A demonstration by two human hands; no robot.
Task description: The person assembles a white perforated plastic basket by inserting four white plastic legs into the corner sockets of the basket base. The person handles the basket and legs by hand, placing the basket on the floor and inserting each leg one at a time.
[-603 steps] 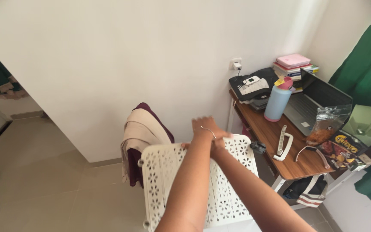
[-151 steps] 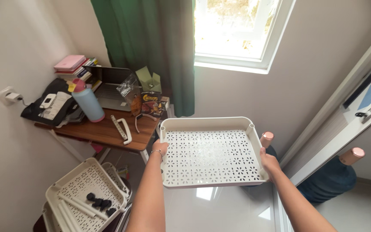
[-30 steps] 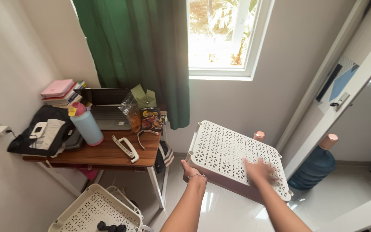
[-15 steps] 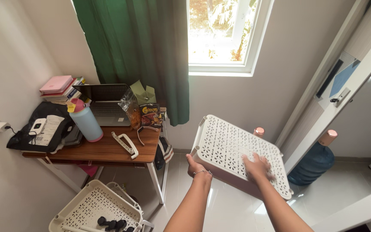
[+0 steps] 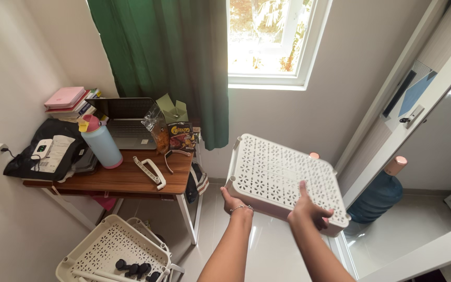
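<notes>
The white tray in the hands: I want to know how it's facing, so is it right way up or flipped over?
Flipped over: the white perforated tray shows its flat base on top, rim pointing down, tilted, with the left hand and right hand gripping its near edge.

The white perforated tray [image 5: 280, 180] hides the left hand's [image 5: 234, 202] fingers, and the bottom edge crops the basket [image 5: 116, 253] below the desk.

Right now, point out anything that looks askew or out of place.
The white perforated tray is upside down and tilted, base facing the camera, held by the left hand and right hand. Another tray lies slanted on the floor holding black wheels.
</notes>
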